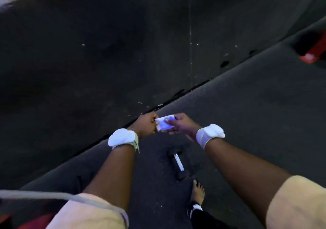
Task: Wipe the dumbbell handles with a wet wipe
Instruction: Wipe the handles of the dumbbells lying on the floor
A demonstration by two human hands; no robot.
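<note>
A white wet wipe is stretched between both hands in front of me. My left hand pinches its left edge with curled fingers. My right hand pinches its right edge between thumb and fingers. Both wrists carry white bands. Below the hands, a small dumbbell with black ends and a shiny metal handle lies on the dark floor, untouched.
A bare foot stands just behind the dumbbell. The dark rubber floor meets a darker slab along a diagonal seam. A red object sits at the far right. A grey cord crosses the lower left.
</note>
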